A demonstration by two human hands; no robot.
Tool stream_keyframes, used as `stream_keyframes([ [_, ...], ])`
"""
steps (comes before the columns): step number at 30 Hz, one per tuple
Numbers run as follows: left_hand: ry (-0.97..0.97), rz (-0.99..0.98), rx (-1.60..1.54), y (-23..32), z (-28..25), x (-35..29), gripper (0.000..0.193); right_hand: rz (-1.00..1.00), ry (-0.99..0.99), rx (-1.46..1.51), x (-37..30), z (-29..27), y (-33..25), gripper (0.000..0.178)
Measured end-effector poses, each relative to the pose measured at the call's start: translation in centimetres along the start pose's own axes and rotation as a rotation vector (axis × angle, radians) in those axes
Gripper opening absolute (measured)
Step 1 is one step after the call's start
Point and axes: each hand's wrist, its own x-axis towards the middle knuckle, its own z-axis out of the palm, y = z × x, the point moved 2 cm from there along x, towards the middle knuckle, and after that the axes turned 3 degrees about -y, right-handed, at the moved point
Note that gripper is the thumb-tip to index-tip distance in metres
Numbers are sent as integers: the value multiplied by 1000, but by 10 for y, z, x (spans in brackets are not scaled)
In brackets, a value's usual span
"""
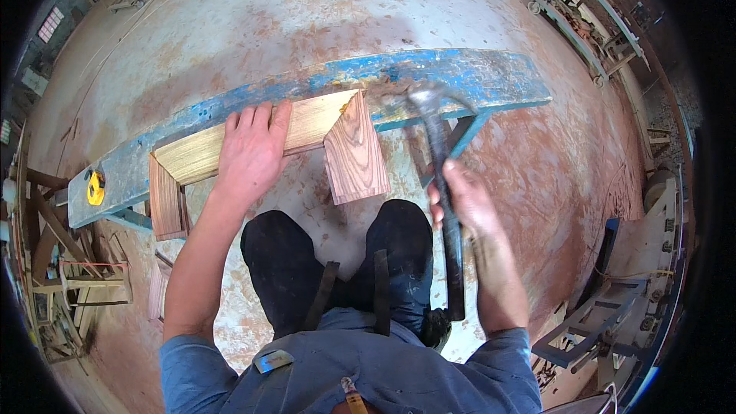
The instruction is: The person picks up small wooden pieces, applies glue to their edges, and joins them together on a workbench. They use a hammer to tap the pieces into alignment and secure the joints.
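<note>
A three-sided wooden frame lies on the blue bench: a pale board with a darker, striped board joined at its right corner and another at its left. Both darker boards jut toward me past the bench's near edge. My left hand grips the pale board, its fingers over the far edge. In my right hand is a claw hammer, held around its dark handle. The hammer's head is slightly blurred, apart from the frame, just right of its right corner.
The long, worn blue bench runs across in front of me. At its left end sits a yellow tape measure. Wheeled racks with wood stand far right, a machine near right. Wooden pieces and a saw-like frame are at left.
</note>
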Motion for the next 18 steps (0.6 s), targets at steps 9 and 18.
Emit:
stream_keyframes([
  [9,-44,16,-92,-4,-8,2,79,-474,573,-1512,29,-61,-111,39],
  [18,-261,-9,-246,-21,-23,20,76,-382,445,-1686,83,-85,-139,34],
])
